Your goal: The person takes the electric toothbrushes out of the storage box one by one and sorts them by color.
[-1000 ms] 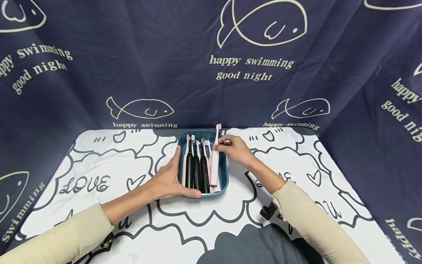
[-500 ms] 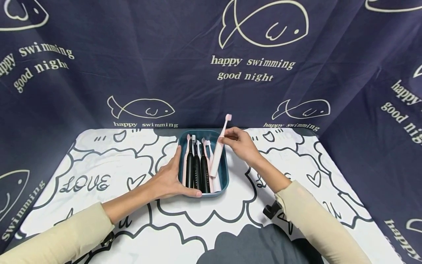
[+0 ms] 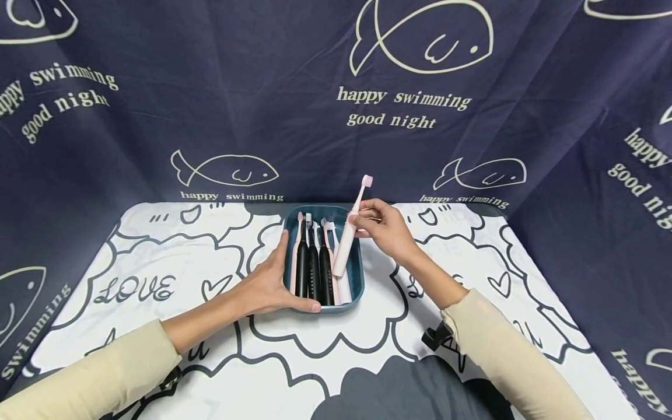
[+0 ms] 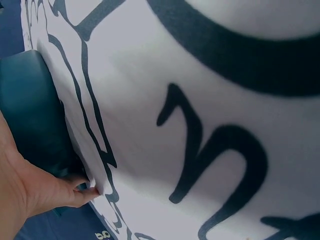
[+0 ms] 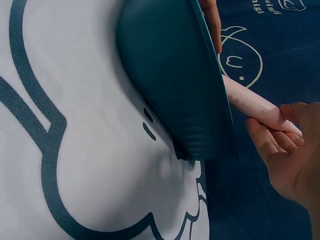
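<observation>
Right hand [image 3: 385, 228]: pinches the pink electric toothbrush [image 3: 345, 244] between thumb and fingertips at the upper end of its body, just under the neck; in the right wrist view [image 5: 287, 150] fingers curled round the pink body [image 5: 250, 102].
Pink toothbrush, place: raised and tilted over the right side of the teal tray [image 3: 359, 274], lower end above the tray's inside, brush head up and to the far right, past the far rim.
Left hand [image 3: 268, 284]: laid flat against the tray's left wall, fingers straight, thumb along the near rim; steadies it, grips nothing. Left wrist view [image 4: 35, 192] shows only the heel of the hand beside the tray's dark wall [image 4: 30, 115].
Still in the tray: three black toothbrushes [image 3: 314, 268] side by side, pale pink and white ones among them, heads toward the far end.
Handling, judged: light, stiff, smooth plastic, likely slippery; thin neck the weak part, so better held on the thick body near its middle than high up, where the heavy lower end can swing.
Edges: tray's right rim just beside the lower end; could catch if swept sideways before clearing.
Open room: bare patterned counter [image 3: 472, 251] right of the tray and wide near and left; dark fish-print curtain [image 3: 315, 87] close behind the far edge, little room there.
</observation>
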Demonstrator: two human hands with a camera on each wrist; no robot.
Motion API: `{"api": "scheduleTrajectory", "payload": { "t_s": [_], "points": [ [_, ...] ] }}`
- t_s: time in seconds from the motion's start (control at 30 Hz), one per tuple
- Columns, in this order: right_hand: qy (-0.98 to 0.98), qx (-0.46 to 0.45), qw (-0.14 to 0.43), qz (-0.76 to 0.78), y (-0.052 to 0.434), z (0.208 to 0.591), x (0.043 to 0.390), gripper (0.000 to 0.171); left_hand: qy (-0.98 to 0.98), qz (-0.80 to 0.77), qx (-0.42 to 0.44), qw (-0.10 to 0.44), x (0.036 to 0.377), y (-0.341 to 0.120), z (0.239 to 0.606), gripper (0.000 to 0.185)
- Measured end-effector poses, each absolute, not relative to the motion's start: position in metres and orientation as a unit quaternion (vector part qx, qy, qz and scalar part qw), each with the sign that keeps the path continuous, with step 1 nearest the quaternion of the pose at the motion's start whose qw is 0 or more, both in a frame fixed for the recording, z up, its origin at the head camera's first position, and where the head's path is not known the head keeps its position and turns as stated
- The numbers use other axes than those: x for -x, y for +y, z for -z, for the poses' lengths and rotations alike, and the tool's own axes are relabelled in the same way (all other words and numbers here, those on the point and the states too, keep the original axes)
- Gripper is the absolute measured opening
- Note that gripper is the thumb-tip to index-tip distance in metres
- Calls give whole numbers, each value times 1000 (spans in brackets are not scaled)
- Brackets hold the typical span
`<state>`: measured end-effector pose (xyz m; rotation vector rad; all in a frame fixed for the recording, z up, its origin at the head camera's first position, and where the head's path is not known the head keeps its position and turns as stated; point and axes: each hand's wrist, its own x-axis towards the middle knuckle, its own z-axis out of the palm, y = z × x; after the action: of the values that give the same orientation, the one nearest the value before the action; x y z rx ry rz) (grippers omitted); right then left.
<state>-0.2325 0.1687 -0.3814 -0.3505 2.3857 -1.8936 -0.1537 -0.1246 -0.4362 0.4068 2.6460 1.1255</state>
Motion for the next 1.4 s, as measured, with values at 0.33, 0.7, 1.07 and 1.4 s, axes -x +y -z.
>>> {"api": "scheduleTrajectory", "payload": {
  "t_s": [0.33, 0.7, 1.07, 1.4],
  "points": [
    [772, 129, 25, 623, 176, 374, 232, 39, 904, -384, -147, 113, 155, -126, 435, 179],
    [764, 144, 2, 628, 185, 361, 233, 38, 903, -387, -148, 115, 155, -126, 435, 178],
    [755, 145, -20, 639, 198, 347, 238, 37, 902, -387, -143, 126, 154, -126, 434, 179],
    [731, 145, -35, 666, 211, 338, 246, 31, 904, -384, -151, 116, 154, -126, 434, 178]
  ]
}}
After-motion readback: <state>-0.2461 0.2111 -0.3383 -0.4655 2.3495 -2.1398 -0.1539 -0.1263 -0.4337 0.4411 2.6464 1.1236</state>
